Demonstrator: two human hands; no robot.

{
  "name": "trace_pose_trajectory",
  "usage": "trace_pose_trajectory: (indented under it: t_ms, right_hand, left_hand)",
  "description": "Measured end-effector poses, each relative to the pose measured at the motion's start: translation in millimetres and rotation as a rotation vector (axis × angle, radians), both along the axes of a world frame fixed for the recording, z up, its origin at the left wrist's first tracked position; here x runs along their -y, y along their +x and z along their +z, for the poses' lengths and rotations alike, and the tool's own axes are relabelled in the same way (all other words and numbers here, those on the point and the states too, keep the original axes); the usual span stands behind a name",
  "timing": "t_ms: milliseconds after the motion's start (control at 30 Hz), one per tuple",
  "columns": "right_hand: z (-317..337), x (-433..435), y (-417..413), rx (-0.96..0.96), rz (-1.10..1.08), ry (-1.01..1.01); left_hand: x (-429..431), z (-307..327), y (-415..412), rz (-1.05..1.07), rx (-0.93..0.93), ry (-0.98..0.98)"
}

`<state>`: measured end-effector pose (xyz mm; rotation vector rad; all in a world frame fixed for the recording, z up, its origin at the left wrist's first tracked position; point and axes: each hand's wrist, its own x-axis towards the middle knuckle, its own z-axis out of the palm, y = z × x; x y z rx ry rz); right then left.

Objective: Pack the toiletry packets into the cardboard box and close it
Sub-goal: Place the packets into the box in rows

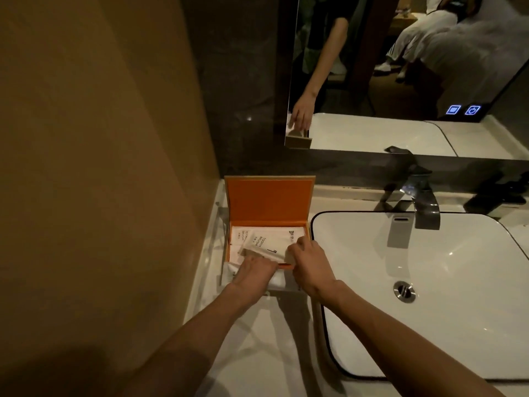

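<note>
Toothbrush packet [262, 247] slanting across box [269, 202]

sink basin [446, 316]: white, rounded rectangle with a thin dark rim, set into the counter on the right.
drain [404, 291]: round metal plug, sitting low in the basin.
faucet [420, 207]: dark, angular, spout leaning out over the back of the basin.
countertop [274, 348]: pale, glossy, running along the near and left side.
mirror [400, 75]: up on the back wall, two blue lit icons [463, 110] glowing near its lower right.
side wall [94, 138]: tan, plain, filling the left.
</note>
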<state>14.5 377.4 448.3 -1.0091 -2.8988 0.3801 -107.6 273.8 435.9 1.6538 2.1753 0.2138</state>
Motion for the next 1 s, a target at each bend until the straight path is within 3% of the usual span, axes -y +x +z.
trace_pose_trajectory:
  t_ms: [167, 567, 1000]
  right_hand:
    - [-0.6, -36.0, -12.1, 0.043, 0.029, -0.014]
    - [-20.6, -68.0, -32.5, 0.032, 0.096, -0.096]
    - [-41.4, -69.1, -47.3, 0.055, 0.195, -0.113]
  left_hand:
    - [-41.2, 5.5, 6.5, 0.171, -0.022, -0.071]
    - [-68.4, -16.9, -17.1, 0.095, -0.106, -0.185]
    - [-45.7, -40.7, -25.7, 0.194, -0.23, -0.217]
